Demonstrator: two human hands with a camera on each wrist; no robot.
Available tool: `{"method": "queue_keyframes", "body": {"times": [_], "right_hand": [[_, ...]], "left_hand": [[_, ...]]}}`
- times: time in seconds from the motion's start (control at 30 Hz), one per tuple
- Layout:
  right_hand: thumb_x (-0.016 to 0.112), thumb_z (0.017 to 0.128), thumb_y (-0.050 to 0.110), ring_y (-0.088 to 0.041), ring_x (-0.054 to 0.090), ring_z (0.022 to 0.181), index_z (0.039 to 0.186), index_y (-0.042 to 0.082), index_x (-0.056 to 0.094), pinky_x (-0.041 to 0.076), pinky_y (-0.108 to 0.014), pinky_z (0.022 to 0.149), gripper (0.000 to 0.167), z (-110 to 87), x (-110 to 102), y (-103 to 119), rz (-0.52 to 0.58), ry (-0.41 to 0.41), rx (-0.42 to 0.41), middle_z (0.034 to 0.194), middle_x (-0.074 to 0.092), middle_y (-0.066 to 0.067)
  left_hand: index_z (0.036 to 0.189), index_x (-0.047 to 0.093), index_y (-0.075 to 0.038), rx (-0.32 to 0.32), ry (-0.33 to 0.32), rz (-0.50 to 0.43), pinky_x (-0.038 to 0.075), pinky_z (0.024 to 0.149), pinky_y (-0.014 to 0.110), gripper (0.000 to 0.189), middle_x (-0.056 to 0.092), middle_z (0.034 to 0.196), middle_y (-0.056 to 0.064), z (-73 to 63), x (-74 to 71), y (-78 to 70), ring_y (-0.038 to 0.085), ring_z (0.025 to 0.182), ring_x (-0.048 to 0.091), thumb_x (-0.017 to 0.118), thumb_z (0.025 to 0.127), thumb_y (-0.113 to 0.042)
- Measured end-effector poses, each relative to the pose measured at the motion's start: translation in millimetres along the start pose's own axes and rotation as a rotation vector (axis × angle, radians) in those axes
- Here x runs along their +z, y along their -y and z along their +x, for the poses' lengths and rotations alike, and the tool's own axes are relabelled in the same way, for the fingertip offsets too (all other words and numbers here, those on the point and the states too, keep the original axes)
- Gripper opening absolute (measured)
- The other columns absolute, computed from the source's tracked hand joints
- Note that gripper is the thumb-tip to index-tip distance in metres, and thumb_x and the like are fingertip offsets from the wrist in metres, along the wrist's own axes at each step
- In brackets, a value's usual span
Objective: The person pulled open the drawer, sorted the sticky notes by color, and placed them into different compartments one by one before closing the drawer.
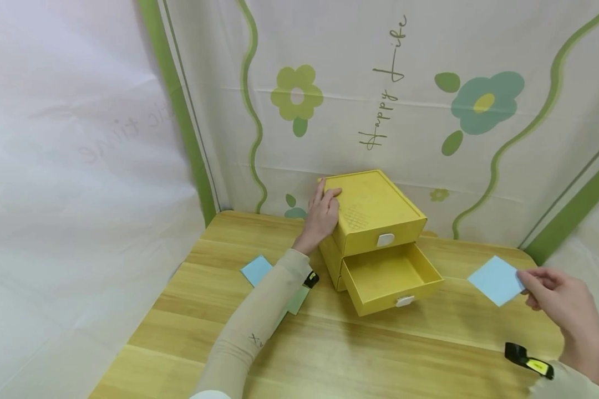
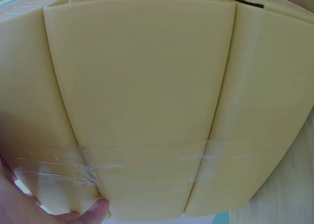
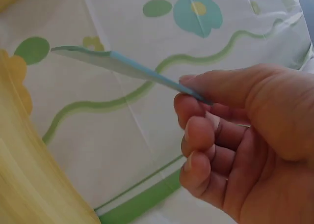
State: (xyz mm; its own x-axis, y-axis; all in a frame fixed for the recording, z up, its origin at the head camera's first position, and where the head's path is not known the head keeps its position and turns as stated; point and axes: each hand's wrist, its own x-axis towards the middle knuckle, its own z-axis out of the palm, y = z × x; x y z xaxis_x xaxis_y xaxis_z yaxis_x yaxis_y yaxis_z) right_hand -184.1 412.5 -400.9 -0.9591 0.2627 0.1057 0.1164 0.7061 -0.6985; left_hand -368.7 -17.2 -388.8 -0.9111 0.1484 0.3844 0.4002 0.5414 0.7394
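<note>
A yellow drawer box (image 1: pixel 374 197) stands near the back of the table, its top drawer closed and the drawer below, an open drawer (image 1: pixel 386 274), pulled out with a bare bottom. My left hand (image 1: pixel 323 213) grips the box's rear left top edge; in the left wrist view its thumb (image 2: pixel 98 211) presses the side near clear tape. Out to the right of the box, my right hand (image 1: pixel 561 293) pinches a light blue pad of sticky notes (image 1: pixel 496 280) by one corner between thumb and forefinger. The right wrist view shows the blue pad (image 3: pixel 132 69) nearly edge-on, the other fingers curled beneath.
Left of the box, another blue pad (image 1: pixel 256 270) lies on the wooden table (image 1: pixel 179 321). Green paper (image 1: pixel 299 301) shows partly behind the left forearm. A white curtain (image 1: pixel 349 100) with printed flowers hangs close behind the box.
</note>
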Motion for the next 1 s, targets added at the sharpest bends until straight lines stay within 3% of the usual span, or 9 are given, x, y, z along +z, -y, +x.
{"method": "queue_keyframes", "body": {"times": [0.23, 0.43, 0.77, 1.0], "right_hand": [[0.061, 0.096, 0.026, -0.009, 0.061, 0.055, 0.096, 0.024, 0.062, 0.049, -0.020, 0.052, 0.002, 2.4, 5.2, 11.0, 0.206, -0.049, -0.057, 0.068, 0.067, 0.017], [0.063, 0.095, 0.020, -0.010, 0.061, 0.053, 0.095, 0.022, 0.063, 0.050, -0.020, 0.050, 0.003, 8.4, 15.1, 28.9, 0.281, -0.077, -0.127, 0.067, 0.068, 0.017], [0.062, 0.096, 0.023, -0.010, 0.062, 0.054, 0.100, 0.009, 0.063, 0.050, -0.020, 0.052, 0.014, 15.9, 48.0, 66.9, 0.238, -0.051, -0.261, 0.069, 0.068, 0.014], [0.061, 0.097, 0.025, -0.010, 0.062, 0.053, 0.102, 0.002, 0.063, 0.050, -0.021, 0.051, 0.024, 15.7, 62.0, 77.7, 0.202, -0.054, -0.280, 0.068, 0.067, 0.013]], "left_hand": [[0.139, 0.054, -0.016, 0.006, -0.006, 0.009, 0.020, 0.119, 0.055, 0.053, 0.007, 0.167, -0.001, 1.2, 0.2, -0.5, 0.037, 0.150, 0.018, 0.020, 0.100, -0.029], [0.140, 0.053, -0.017, -0.003, 0.003, 0.014, 0.021, 0.119, 0.055, 0.053, 0.006, 0.167, -0.002, 1.3, 0.9, -0.7, 0.036, 0.150, 0.018, 0.020, 0.101, -0.031], [0.138, 0.054, -0.015, 0.016, -0.002, 0.007, 0.018, 0.121, 0.052, 0.052, 0.007, 0.167, 0.000, 2.2, 3.8, 0.0, 0.034, 0.151, 0.017, 0.021, 0.100, -0.028], [0.139, 0.054, -0.016, 0.004, -0.014, 0.006, 0.019, 0.121, 0.053, 0.053, 0.007, 0.167, -0.002, 2.0, 4.1, 1.5, 0.033, 0.151, 0.017, 0.021, 0.100, -0.029]]}}
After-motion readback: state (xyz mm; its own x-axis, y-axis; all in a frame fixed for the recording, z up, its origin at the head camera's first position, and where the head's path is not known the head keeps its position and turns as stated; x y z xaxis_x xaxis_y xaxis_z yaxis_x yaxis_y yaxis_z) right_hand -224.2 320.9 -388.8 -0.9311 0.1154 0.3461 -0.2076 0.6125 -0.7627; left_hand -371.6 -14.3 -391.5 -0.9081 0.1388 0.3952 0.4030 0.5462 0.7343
